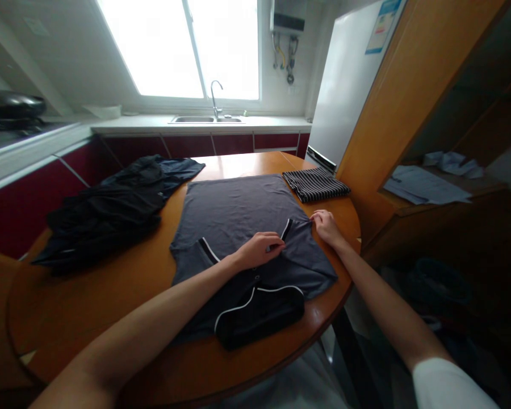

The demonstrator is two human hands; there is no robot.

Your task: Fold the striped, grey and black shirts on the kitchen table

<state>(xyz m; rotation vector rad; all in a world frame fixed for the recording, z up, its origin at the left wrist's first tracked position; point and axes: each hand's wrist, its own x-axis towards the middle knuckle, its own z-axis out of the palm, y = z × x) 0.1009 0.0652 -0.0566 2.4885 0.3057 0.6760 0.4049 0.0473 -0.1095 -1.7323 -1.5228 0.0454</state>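
Note:
A dark grey polo shirt [238, 204] lies spread on the wooden table, its black collar [264, 318] with white piping towards me. Both sleeves are turned inward over the body, their cuffs edged in black and white. My left hand [262, 249] reaches across the shirt, its fingers pinched at the cuff of the right-side sleeve [300, 227]. At the shirt's right edge my right hand [325, 226] pinches the fabric of that same sleeve between thumb and fingers. The left-side sleeve [200, 255] lies flat, with no hand on it.
A pile of dark clothes [119, 204] covers the table's left part. A folded black-and-white striped garment [317, 184] lies at the right edge, near the fridge [344, 79]. Beyond the table [89, 307] are a counter with a sink [193, 120] and, left, a pan [12, 105].

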